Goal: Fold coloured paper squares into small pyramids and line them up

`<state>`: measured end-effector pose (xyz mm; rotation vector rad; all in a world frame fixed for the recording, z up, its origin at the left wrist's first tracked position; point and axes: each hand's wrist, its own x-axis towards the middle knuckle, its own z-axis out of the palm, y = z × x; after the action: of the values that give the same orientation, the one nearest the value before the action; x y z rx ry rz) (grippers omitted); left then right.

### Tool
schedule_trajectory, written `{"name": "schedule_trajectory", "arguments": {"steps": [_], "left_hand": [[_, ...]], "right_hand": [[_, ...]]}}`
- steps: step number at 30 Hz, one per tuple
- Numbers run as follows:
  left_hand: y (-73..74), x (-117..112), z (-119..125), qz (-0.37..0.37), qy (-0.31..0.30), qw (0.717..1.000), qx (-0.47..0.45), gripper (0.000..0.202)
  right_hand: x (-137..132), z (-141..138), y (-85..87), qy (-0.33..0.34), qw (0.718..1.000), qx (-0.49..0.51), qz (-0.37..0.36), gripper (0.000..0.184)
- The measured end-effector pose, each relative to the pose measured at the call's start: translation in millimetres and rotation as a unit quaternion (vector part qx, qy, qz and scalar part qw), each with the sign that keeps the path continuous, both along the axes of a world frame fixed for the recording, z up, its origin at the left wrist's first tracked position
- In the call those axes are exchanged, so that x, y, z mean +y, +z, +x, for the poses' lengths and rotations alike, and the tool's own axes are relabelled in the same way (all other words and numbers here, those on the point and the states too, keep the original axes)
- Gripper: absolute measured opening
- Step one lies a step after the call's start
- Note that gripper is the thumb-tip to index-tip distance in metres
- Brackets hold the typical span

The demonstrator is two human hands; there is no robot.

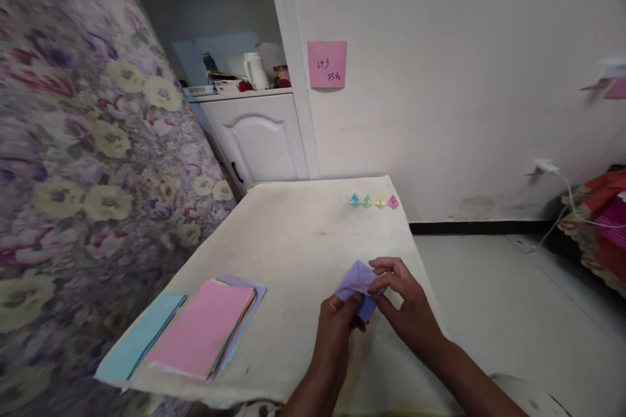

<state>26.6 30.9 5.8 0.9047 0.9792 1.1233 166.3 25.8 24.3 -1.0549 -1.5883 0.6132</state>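
Note:
A small piece of purple origami paper, folded to a diamond-like shape, is held above the front right part of the table. My left hand grips its lower left side, with the thumb pressed on the front. On the right edge, my right hand pinches the paper between thumb and fingers, the other fingers curled above. Part of the paper's lower side is hidden by my left thumb and fingers.
On the cream-covered table, a pink-topped stack of paper and blue paper lie front left. Several small folded paper pieces line up at the far right. A floral curtain hangs left; a white wall stands behind.

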Motion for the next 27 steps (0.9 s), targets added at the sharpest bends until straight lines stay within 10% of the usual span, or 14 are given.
{"name": "schedule_trajectory", "arguments": {"steps": [27], "left_hand": [[15.1, 0, -8, -0.092, -0.064, 0.989, -0.091, 0.029]], "right_hand": [[0, 7, 6.5, 0.087, 0.996, 0.004, -0.037, 0.023]]}}
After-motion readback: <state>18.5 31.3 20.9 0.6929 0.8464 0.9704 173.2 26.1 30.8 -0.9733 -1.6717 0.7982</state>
